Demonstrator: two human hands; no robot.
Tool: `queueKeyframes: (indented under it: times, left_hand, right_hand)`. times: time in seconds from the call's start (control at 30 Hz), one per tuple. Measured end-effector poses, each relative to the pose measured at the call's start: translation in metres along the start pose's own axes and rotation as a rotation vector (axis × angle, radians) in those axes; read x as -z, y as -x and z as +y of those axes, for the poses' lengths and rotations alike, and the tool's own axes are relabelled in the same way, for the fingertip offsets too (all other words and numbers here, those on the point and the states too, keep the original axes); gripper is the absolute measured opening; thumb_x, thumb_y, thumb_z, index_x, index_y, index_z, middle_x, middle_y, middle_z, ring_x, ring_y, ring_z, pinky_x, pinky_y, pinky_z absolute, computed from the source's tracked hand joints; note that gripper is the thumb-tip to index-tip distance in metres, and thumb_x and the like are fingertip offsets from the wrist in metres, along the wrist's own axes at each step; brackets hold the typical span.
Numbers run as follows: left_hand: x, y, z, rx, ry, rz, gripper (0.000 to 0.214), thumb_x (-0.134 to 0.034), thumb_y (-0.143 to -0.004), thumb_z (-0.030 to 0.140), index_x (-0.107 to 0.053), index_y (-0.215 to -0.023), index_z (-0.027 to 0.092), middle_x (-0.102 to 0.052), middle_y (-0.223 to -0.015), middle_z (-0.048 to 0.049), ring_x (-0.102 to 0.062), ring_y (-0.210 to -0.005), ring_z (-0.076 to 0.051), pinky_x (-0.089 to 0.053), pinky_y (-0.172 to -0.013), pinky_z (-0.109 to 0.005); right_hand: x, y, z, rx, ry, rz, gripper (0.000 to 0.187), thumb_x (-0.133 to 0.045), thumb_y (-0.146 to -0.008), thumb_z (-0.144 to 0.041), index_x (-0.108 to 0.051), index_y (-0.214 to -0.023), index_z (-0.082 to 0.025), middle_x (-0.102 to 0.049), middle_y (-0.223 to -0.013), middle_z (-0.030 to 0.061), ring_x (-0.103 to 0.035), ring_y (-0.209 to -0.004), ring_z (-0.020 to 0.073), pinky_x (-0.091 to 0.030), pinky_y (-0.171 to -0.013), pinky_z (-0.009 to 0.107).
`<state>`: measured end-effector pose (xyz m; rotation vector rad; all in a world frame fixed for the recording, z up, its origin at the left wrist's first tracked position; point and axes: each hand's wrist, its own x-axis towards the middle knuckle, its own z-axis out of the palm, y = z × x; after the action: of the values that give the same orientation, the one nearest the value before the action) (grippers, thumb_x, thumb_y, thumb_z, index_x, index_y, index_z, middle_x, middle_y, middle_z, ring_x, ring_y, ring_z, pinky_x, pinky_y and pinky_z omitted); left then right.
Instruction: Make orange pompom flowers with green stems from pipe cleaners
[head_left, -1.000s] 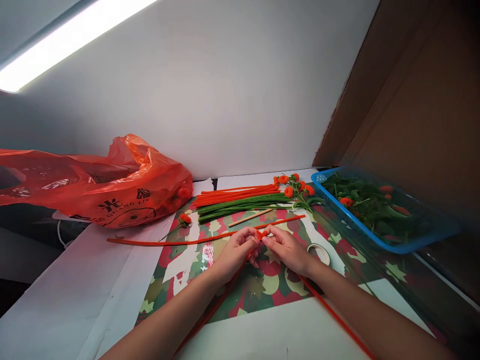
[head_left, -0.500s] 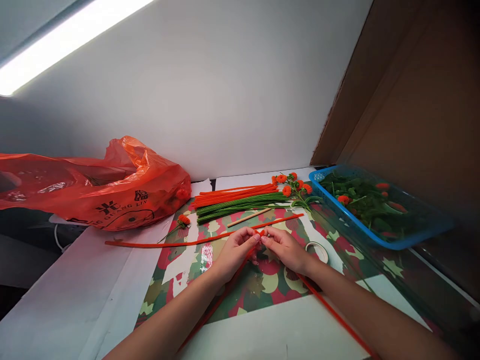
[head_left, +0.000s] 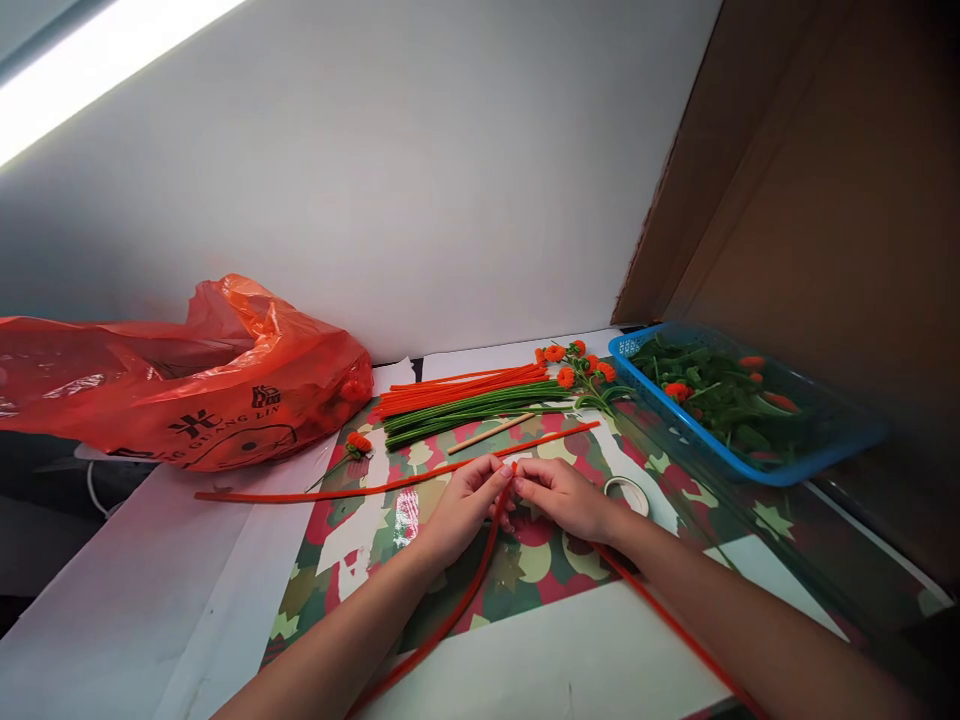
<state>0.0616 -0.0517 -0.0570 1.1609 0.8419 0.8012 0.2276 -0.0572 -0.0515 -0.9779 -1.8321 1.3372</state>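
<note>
The left hand and the right hand meet fingertip to fingertip over the middle of a patterned red-and-green sheet, each pinching the fold of a bent orange pipe cleaner between thumb and forefinger. From the pinch its two legs run back toward the person, one toward 7 o'clock beside the left forearm, the other toward 5 o'clock under the right forearm. Just beyond the knuckles, at 12 o'clock, a long orange pipe cleaner lies flat across the sheet and out onto the white paper at 9 o'clock. Farther at 12 o'clock are a wooden stick, a bundle of green pipe cleaners and a bundle of orange pipe cleaners, side by side. At 1 o'clock lie finished orange flowers on green stems. A tape roll sits at 3 o'clock, just beside the right wrist. A blue basket filled with green leaves and orange flowers stands at 2 o'clock. A single small flower lies at 10 o'clock, and an orange plastic bag slumps beyond it against the wall.
</note>
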Motion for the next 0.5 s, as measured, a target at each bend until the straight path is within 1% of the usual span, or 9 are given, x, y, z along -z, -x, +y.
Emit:
queueKeyframes:
  times: [0.13,0.2,0.37,0.5]
  left_hand:
    - [0.002,0.0002,-0.0016,-0.015,-0.086,0.017,0.032,-0.058,-0.081,0.047,-0.053,-0.072,0.016,-0.046,-0.059,0.0053,-0.044,-0.048,-0.006,-0.042,-0.046,-0.017]
    - [0.0022,0.0001,-0.002,-0.016,-0.096,0.026,0.033,-0.058,-0.081,0.047,-0.053,-0.072,0.016,-0.044,-0.059,0.0058,-0.042,-0.048,-0.005,-0.041,-0.045,-0.016]
    - [0.0006,0.0001,-0.0011,-0.009,-0.022,-0.009,0.033,-0.058,-0.08,0.049,-0.053,-0.074,0.017,-0.051,-0.065,0.0035,-0.05,-0.056,-0.009,-0.05,-0.053,-0.021]
    - [-0.0005,0.0,-0.0006,0.011,0.024,-0.003,0.029,-0.059,-0.081,0.045,-0.05,-0.077,0.017,-0.054,-0.065,0.0042,-0.054,-0.052,-0.009,-0.051,-0.053,-0.023]
  right_hand:
    - [-0.0002,-0.0003,0.0008,-0.02,0.083,0.031,0.03,-0.044,-0.09,-0.035,-0.055,-0.07,-0.017,-0.049,-0.067,-0.0019,-0.042,-0.062,0.0117,-0.034,-0.058,0.023]
    - [-0.0004,-0.0005,0.0023,-0.02,0.093,0.041,0.03,-0.043,-0.09,-0.036,-0.054,-0.069,-0.017,-0.047,-0.067,-0.0025,-0.04,-0.061,0.0113,-0.033,-0.057,0.023]
    - [-0.0007,-0.0009,0.0041,-0.006,0.082,0.039,0.03,-0.042,-0.091,-0.035,-0.056,-0.072,-0.016,-0.053,-0.072,-0.0005,-0.046,-0.065,0.0121,-0.036,-0.061,0.023]
    - [-0.0002,-0.0004,0.0027,-0.021,0.067,0.024,0.028,-0.042,-0.091,-0.032,-0.058,-0.075,-0.016,-0.058,-0.075,0.0011,-0.05,-0.066,0.013,-0.038,-0.062,0.024]
